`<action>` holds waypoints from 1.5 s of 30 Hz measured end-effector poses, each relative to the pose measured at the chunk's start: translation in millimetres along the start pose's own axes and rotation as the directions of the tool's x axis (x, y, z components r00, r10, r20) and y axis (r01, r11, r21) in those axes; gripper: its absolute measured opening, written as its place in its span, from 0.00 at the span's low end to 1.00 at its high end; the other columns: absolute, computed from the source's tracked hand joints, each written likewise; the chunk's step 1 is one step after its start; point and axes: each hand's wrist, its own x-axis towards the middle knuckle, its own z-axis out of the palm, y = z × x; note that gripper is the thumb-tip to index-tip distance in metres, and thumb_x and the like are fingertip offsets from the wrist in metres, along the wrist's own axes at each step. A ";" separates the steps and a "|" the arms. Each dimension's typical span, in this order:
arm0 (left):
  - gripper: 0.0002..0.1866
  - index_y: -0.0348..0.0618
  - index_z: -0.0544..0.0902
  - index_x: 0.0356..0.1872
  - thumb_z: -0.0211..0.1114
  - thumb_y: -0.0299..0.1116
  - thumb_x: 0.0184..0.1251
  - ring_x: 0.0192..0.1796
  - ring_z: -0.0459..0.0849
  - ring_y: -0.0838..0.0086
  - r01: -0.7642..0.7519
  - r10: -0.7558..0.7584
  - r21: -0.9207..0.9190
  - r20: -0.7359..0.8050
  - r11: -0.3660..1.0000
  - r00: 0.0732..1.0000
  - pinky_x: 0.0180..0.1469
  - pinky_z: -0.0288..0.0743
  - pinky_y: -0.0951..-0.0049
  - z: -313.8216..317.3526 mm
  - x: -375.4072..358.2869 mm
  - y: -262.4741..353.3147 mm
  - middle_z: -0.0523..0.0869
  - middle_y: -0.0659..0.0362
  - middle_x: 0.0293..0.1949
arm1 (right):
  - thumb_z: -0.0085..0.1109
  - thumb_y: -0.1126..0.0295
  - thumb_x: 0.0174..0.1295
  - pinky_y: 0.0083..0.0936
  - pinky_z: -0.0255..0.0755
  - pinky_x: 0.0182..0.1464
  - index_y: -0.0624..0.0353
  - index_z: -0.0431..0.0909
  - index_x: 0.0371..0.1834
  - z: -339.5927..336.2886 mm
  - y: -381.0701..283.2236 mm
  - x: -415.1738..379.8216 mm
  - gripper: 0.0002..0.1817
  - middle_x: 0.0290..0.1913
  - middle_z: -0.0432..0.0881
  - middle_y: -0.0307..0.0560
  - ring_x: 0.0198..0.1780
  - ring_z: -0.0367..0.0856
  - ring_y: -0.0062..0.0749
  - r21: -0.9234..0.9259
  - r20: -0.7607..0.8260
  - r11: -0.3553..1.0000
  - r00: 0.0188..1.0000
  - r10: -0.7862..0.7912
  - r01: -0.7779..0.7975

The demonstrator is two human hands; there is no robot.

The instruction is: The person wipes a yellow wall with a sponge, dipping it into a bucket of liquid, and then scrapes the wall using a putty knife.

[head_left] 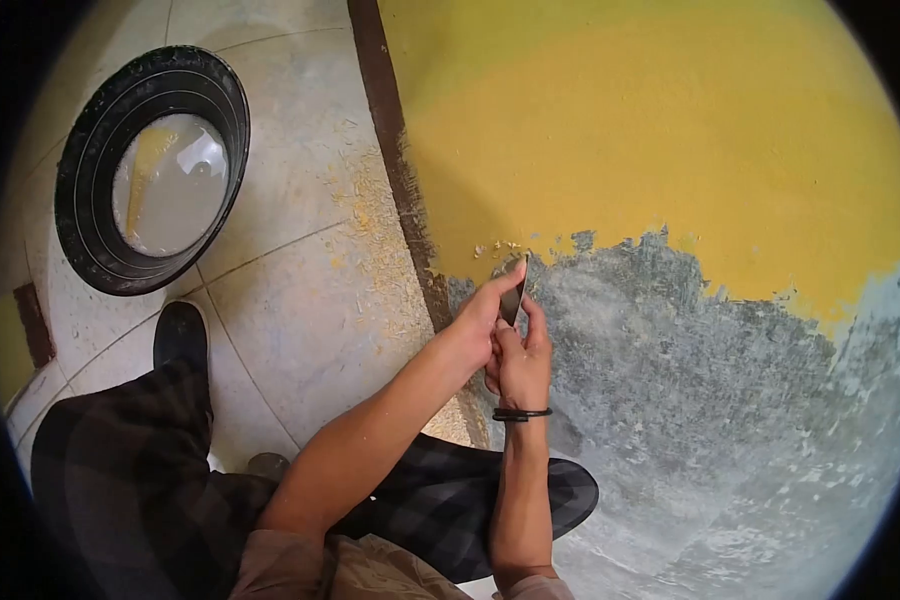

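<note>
A dark flat scraper [513, 302] is held at the lower part of the wall [610, 130], its tip by the ragged line where yellow paint meets bare grey plaster [650, 360]. My left hand [478, 318] is closed on the scraper, with fingers stretched along the blade. Just to the right and below, my right hand [523, 362] is wrapped round its lower end, and a black band [522, 414] circles that wrist. Small paint curls [498, 248] cling near the tip. The handle is mostly hidden by my fingers.
On the tiled floor [280, 200] at the upper left stands a black bucket [70, 190] of cloudy water with a yellowish shape inside. Paint flakes [375, 230] lie along the brown skirting strip [380, 80]. My shoe [181, 335] rests below the bucket.
</note>
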 end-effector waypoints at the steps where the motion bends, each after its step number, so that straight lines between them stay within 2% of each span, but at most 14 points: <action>1: 0.24 0.53 0.73 0.30 0.66 0.61 0.53 0.20 0.69 0.77 -0.005 0.005 0.005 0.000 1.000 1.000 0.20 0.62 0.74 1.5 -4.7 -5.2 0.73 0.61 0.24 | 0.49 0.73 0.62 0.15 0.53 0.14 0.60 0.60 0.63 -1.6 7.2 -6.9 0.24 0.21 0.71 0.36 0.15 0.63 0.14 0.006 0.000 1.000 1.000 -0.005 0.005; 4: 0.23 0.53 0.73 0.31 0.66 0.61 0.53 0.21 0.70 0.77 0.041 -0.042 0.055 0.032 0.998 0.999 0.20 0.63 0.75 11.1 -15.0 -1.2 0.74 0.63 0.25 | 0.49 0.73 0.62 0.16 0.52 0.12 0.60 0.60 0.62 -0.7 15.1 -6.8 0.24 0.20 0.70 0.36 0.14 0.62 0.15 0.087 -0.065 0.985 0.988 -0.142 0.147; 11: 0.23 0.51 0.74 0.28 0.67 0.60 0.51 0.23 0.69 0.75 0.030 -0.030 0.003 0.003 1.000 1.000 0.22 0.61 0.72 13.2 -17.0 3.1 0.73 0.62 0.26 | 0.50 0.74 0.61 0.19 0.53 0.12 0.60 0.62 0.61 2.5 -4.1 -6.8 0.23 0.23 0.73 0.39 0.14 0.63 0.17 -0.067 -0.081 0.998 0.997 -0.012 0.007; 14: 0.23 0.53 0.74 0.27 0.68 0.61 0.49 0.34 0.69 0.69 -0.130 0.130 -0.009 0.024 0.991 0.991 0.31 0.61 0.63 13.6 -8.1 2.3 0.73 0.62 0.28 | 0.49 0.75 0.60 0.19 0.52 0.12 0.58 0.62 0.61 7.0 -1.9 9.4 0.23 0.21 0.72 0.39 0.13 0.63 0.17 -0.231 -0.083 0.943 0.961 -0.265 0.240; 15: 0.23 0.53 0.73 0.26 0.68 0.61 0.50 0.32 0.68 0.72 0.041 -0.040 -0.008 0.044 0.999 0.998 0.29 0.60 0.69 6.1 -3.2 8.7 0.73 0.62 0.28 | 0.49 0.76 0.60 0.18 0.54 0.13 0.58 0.64 0.59 8.0 -1.6 9.3 0.22 0.21 0.72 0.39 0.15 0.64 0.17 -0.094 -0.085 0.996 0.996 -0.009 0.001; 18: 0.24 0.52 0.73 0.26 0.68 0.61 0.49 0.33 0.69 0.69 0.042 -0.045 0.033 0.079 0.999 0.996 0.30 0.62 0.64 -4.5 2.4 7.1 0.73 0.60 0.29 | 0.49 0.76 0.59 0.18 0.58 0.15 0.59 0.67 0.56 12.9 -23.2 -0.7 0.19 0.21 0.72 0.38 0.17 0.66 0.17 0.006 -0.072 0.998 0.995 0.070 -0.070; 24: 0.31 0.48 0.76 0.39 0.67 0.64 0.48 0.37 0.73 0.65 -0.176 0.176 -0.007 0.033 0.984 0.984 0.34 0.67 0.62 13.0 -6.8 -2.6 0.75 0.56 0.35 | 0.49 0.75 0.60 0.19 0.50 0.11 0.59 0.67 0.54 3.1 -11.1 -0.7 0.18 0.18 0.70 0.37 0.12 0.62 0.17 -0.102 -0.132 0.994 0.989 -0.062 0.049; 26: 0.33 0.46 0.74 0.45 0.67 0.64 0.49 0.38 0.73 0.64 0.035 -0.033 -0.045 0.053 0.998 0.998 0.35 0.68 0.61 8.3 -10.0 12.3 0.75 0.55 0.37 | 0.50 0.76 0.59 0.21 0.71 0.30 0.63 0.68 0.53 11.3 -45.4 6.6 0.17 0.30 0.79 0.48 0.29 0.77 0.23 0.028 0.004 0.961 0.961 0.275 -0.275; 28: 0.26 0.50 0.76 0.46 0.64 0.59 0.56 0.43 0.73 0.74 -0.042 0.042 -0.035 0.018 0.999 0.999 0.44 0.69 0.67 13.0 -17.0 19.6 0.77 0.60 0.42 | 0.51 0.74 0.59 0.20 0.70 0.29 0.62 0.68 0.51 11.7 -41.6 3.0 0.16 0.27 0.79 0.47 0.28 0.77 0.22 -0.002 -0.006 0.959 0.959 0.282 -0.282; 31: 0.24 0.54 0.77 0.43 0.64 0.60 0.55 0.34 0.74 0.74 -0.056 0.056 0.013 0.030 0.998 0.998 0.36 0.70 0.66 15.8 -14.9 4.1 0.77 0.62 0.33 | 0.52 0.76 0.59 0.18 0.58 0.16 0.61 0.71 0.48 13.4 -24.6 -3.6 0.13 0.22 0.74 0.38 0.18 0.67 0.17 -0.065 -0.106 0.998 0.994 -0.030 0.023; 35: 0.24 0.49 0.76 0.34 0.66 0.59 0.53 0.29 0.75 0.68 -0.050 0.050 0.026 -0.013 0.998 0.999 0.32 0.70 0.63 6.4 1.6 22.1 0.77 0.59 0.27 | 0.52 0.75 0.59 0.18 0.58 0.15 0.61 0.71 0.46 20.2 -28.3 14.3 0.11 0.22 0.74 0.39 0.18 0.67 0.17 -0.142 -0.103 0.988 0.991 -0.082 0.067; 36: 0.24 0.48 0.75 0.34 0.68 0.58 0.53 0.30 0.76 0.67 0.036 -0.036 -0.028 -0.029 0.999 0.999 0.33 0.71 0.63 2.1 2.0 25.0 0.76 0.58 0.28 | 0.51 0.73 0.60 0.23 0.70 0.30 0.64 0.69 0.50 16.9 -47.4 12.3 0.15 0.27 0.78 0.46 0.28 0.76 0.24 0.016 0.010 0.971 0.971 0.238 -0.238; 38: 0.26 0.47 0.74 0.38 0.69 0.57 0.51 0.29 0.75 0.68 0.022 -0.021 -0.034 0.045 0.999 0.999 0.33 0.71 0.63 -2.3 -0.2 23.5 0.76 0.58 0.27 | 0.52 0.72 0.60 0.25 0.71 0.31 0.64 0.70 0.49 18.8 -52.2 9.6 0.15 0.28 0.78 0.46 0.30 0.76 0.25 0.018 0.008 0.968 0.968 0.251 -0.251; 45: 0.20 0.51 0.77 0.41 0.67 0.53 0.56 0.30 0.74 0.75 -0.126 0.127 -0.076 0.007 0.989 0.992 0.32 0.69 0.71 14.4 -4.7 14.2 0.77 0.63 0.28 | 0.54 0.73 0.59 0.25 0.72 0.33 0.65 0.70 0.49 10.4 -18.2 14.4 0.15 0.32 0.80 0.47 0.31 0.76 0.26 -0.225 -0.090 0.973 0.994 -0.067 0.046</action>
